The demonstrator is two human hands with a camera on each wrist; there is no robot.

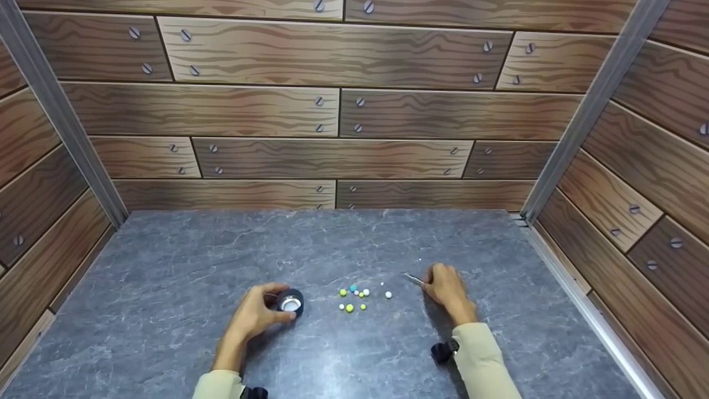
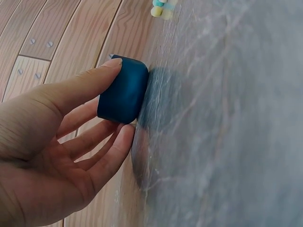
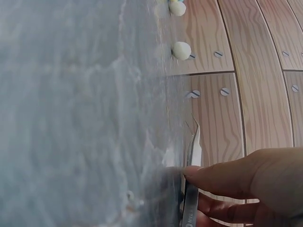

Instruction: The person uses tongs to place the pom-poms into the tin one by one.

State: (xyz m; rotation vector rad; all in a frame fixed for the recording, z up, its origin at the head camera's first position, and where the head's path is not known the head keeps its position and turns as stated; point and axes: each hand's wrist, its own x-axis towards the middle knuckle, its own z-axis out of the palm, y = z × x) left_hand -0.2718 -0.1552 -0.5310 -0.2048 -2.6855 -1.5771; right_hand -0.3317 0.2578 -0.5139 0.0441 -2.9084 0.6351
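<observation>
On the grey stone-look table (image 1: 166,277) my left hand (image 1: 256,317) grips a small dark blue round container (image 1: 291,302) with a pale inside; in the left wrist view its thumb and fingers curl round the blue container (image 2: 124,90). My right hand (image 1: 445,286) pinches thin metal tweezers (image 1: 414,279), tips pointing left at the table; in the right wrist view the tweezers (image 3: 193,165) lie under the thumb. Between the hands lies a scatter of several small beads (image 1: 354,298), yellow-green, white and teal. One white bead (image 3: 181,50) lies ahead of the tweezers.
Wood-plank walls with screw heads (image 1: 332,111) close in the table at the back and both sides, with metal corner posts (image 1: 581,122). Black wrist straps (image 1: 443,351) sit on cream sleeves.
</observation>
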